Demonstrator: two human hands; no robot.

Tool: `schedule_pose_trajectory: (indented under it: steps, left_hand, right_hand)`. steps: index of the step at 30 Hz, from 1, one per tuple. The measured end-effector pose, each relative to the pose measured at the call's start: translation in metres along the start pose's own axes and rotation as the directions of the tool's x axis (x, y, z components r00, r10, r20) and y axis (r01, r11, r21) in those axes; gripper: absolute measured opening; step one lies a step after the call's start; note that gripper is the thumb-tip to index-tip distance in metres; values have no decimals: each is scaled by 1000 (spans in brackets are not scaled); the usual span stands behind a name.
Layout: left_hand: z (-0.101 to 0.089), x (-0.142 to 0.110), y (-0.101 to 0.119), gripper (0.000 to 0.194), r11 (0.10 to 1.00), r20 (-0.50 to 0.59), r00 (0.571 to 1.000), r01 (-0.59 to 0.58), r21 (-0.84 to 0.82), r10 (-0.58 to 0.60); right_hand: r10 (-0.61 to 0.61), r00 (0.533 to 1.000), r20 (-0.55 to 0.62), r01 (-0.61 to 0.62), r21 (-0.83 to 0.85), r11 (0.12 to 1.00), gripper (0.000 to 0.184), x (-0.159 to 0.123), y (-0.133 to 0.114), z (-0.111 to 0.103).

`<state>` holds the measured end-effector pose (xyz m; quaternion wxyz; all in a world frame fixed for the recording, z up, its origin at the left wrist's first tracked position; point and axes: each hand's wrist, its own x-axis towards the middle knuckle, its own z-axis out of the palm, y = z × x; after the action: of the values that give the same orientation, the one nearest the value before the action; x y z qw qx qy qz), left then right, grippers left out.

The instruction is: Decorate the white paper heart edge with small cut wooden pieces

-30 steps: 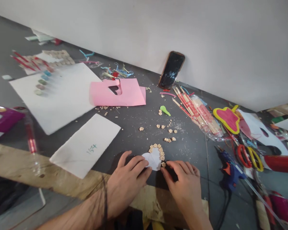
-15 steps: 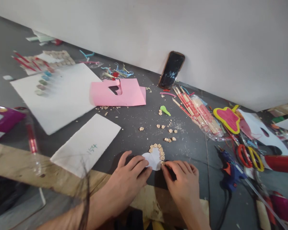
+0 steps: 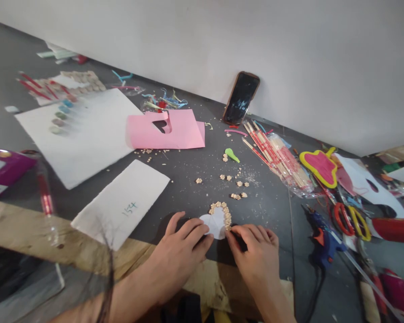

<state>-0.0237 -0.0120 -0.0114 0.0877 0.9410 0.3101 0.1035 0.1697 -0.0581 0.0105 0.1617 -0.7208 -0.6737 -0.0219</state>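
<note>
A white paper heart (image 3: 217,224) lies on the dark table between my hands, its upper right edge lined with small pale flower-shaped pieces (image 3: 226,211). My left hand (image 3: 182,244) rests at the heart's left side, fingers stretched and partly spread, fingertips touching its edge. At the right edge, my right hand (image 3: 252,249) pinches thumb and forefinger together around a small flower-shaped piece (image 3: 227,228), mostly hidden by the fingertips. Several loose flower-shaped pieces (image 3: 239,184) are scattered just beyond the heart.
A blue glue gun (image 3: 325,240) and red- and yellow-handled scissors (image 3: 344,219) lie to the right. Wrapped sticks (image 3: 283,157) are behind them. A phone (image 3: 241,98) leans against the wall. Pink paper (image 3: 185,130) and a white card marked 154 (image 3: 121,204) sit to the left.
Both hands stay almost where they were. My right fingertips have shifted very slightly at the heart's right edge.
</note>
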Motion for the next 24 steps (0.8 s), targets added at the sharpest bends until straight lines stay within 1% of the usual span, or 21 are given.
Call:
schedule_pose_trajectory:
  steps: [4,7,9,14,17,21,24]
  left_hand:
    - [1,0,0,24,1000,-19,1000,-3,-2,3]
    - [1,0,0,24,1000,-18,1000,-8,2,8]
    - [0,0,0,24,1000,-15,1000,-7,0,7]
    - [-2,0,0,20,999,-12,1000,9,-31,-10]
    - [1,-1,-1,22,999,-25,1000,3,-38,-4]
    - [8,-2,-1,20,999,-65,998,1,-36,-3]
    - [7,0,0,18,999,-95,995,3,-33,-6]
  right_hand:
    - [-1,1000,11,1,16,1000,25,-2,0,1]
    - [-10,1000,8,10,11,1000,25,-4,7,-5]
    - [3,1000,-7,-3,-3,1000,25,-6,16,-12]
    - [83,995,-50,-85,-38,996,27,-17,47,-25]
    - [64,997,-34,-66,-54,996,27,-28,57,-25]
    - [73,997,9,-72,-85,994,32,-42,58,-21]
    - [64,996,56,-59,-84,995,30,-48,59,-19]
